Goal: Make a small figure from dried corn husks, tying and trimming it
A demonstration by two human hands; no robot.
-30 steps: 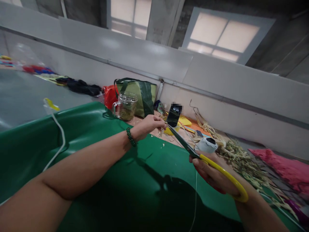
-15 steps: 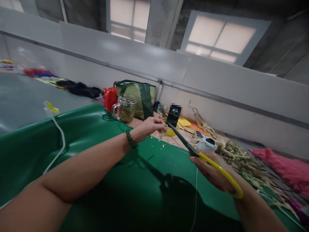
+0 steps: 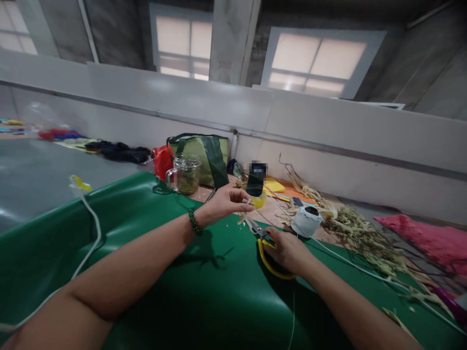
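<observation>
While the right hand (image 3: 288, 250) lies on the green surface (image 3: 204, 301) with its grip clamped on the yellow-handled scissors (image 3: 263, 240), the left hand (image 3: 224, 203) hovers just beyond them, fingers pinched together on a small pale scrap (image 3: 243, 217). A white spool (image 3: 305, 221) stands near the scissors' tips.

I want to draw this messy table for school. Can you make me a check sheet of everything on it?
Surface: green sheet over a long table, straw bits scattered on it.
Job's things: yellow scissors lying on the sheet; small straw piece.
Clutter: glass mug, green bag, phone, white spool, dried stalks, pink cloth.
Hands: left hand pinches the straw piece; right hand rests on the scissors' handle.
Cables: white cord at left; thin thread from the spool.
Surroundings: white wall, windows above.
</observation>
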